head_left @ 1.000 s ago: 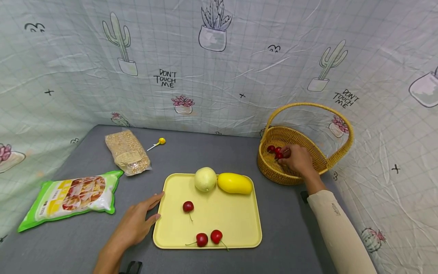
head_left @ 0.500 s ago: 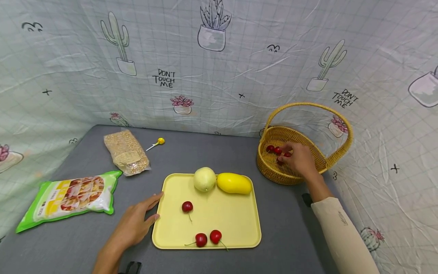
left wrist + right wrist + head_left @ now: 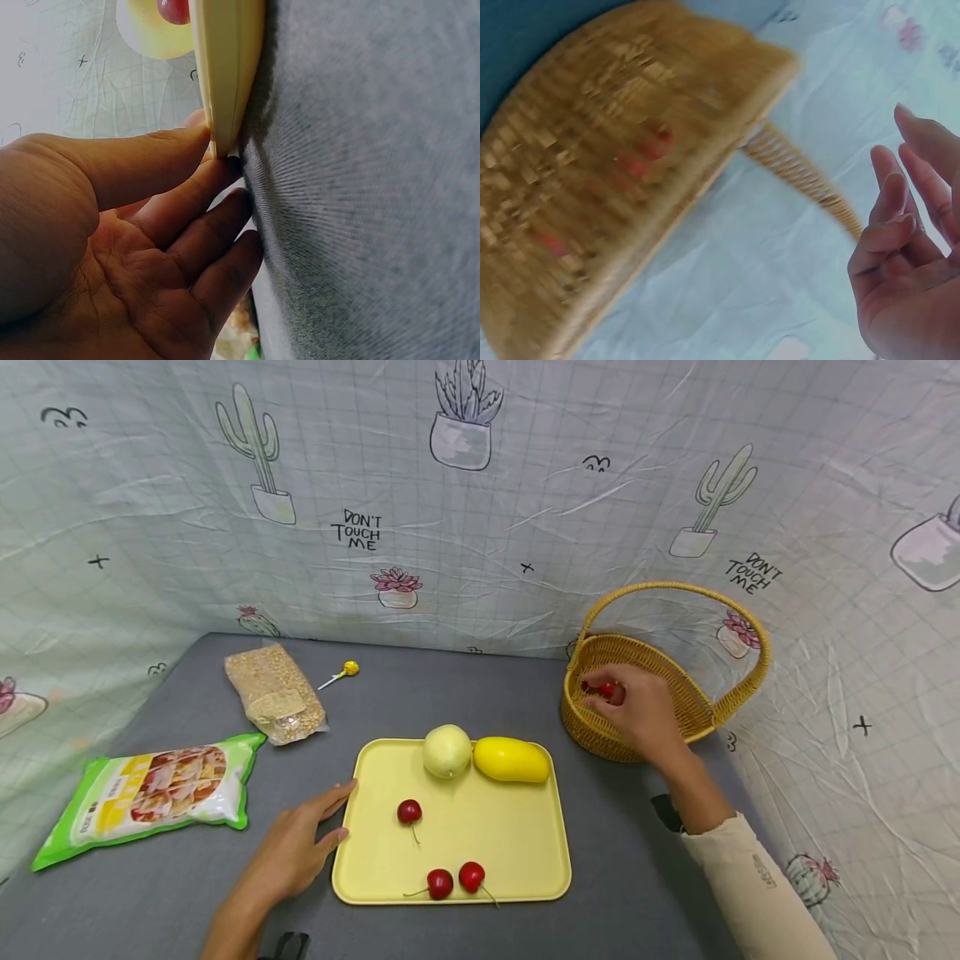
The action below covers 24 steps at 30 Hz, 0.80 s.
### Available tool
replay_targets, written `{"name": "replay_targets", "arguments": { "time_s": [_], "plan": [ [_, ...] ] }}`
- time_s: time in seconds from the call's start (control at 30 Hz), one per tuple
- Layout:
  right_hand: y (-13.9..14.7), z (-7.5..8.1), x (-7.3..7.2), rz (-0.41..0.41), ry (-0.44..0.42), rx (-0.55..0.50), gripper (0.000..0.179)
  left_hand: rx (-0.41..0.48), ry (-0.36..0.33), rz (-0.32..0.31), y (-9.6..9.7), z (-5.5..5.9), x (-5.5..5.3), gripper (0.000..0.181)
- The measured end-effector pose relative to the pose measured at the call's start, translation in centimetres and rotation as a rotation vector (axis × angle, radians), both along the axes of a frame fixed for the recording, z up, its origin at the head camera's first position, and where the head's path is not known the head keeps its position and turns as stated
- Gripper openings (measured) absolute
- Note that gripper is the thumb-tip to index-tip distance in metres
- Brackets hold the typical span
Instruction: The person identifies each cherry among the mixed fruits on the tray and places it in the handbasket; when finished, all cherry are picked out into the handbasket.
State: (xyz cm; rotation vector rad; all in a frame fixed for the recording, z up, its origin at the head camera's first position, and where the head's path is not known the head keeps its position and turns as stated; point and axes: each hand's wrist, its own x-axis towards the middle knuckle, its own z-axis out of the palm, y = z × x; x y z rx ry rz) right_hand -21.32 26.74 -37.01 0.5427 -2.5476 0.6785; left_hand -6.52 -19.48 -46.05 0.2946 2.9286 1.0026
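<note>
My left hand [image 3: 292, 852] touches the left edge of a yellow tray [image 3: 517, 843], thumb and forefinger tips at its rim. A close look in the left wrist view shows the thumb against the tray's edge, other fingers fairly straight. On the tray lie a cherry [image 3: 409, 812] at left and two more near the front. A pale green round fruit [image 3: 447, 752] and a yellow oblong fruit [image 3: 512, 760] sit at its back. Above the wicker basket [image 3: 600, 735], my right hand [image 3: 645, 710] holds nothing, fingers apart. Red cherries [image 3: 656, 142] inside are blurred in the right wrist view.
A green-and-white food packet [image 3: 150, 793] lies at far left. Behind it are a clear bag of grains [image 3: 276, 689] and a yellow lollipop [image 3: 349, 668]. The basket's tall handle [image 3: 667, 586] arches over it, close to the patterned cloth [image 3: 480, 552] at back and right.
My right hand has let go of a cherry in the basket and risen slightly toward me, its fingers spreading. My left hand stays at the tray's edge.
</note>
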Motion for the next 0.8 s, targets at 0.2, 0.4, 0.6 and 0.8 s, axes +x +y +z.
{"name": "replay_targets", "arguments": {
  "time_s": [0.2,0.4,0.6,0.8],
  "plan": [
    [-2.1,0.8,1.8,0.112,0.02,-0.033,0.03,-0.009,-0.009,0.002,0.1,0.0,0.0,0.065],
    [-4.0,1.2,3.7,0.221,-0.023,-0.022,0.033,-0.011,-0.01,0.002,0.1,0.0,0.0,0.065],
    [-5.5,0.9,5.3,0.345,-0.091,-0.013,0.031,-0.008,-0.009,0.002,0.1,0.0,0.0,0.065],
    [-6.9,0.2,6.6,0.466,-0.143,0.023,0.033,-0.005,-0.024,0.005,0.1,0.1,-0.1,0.065]
  ]
}}
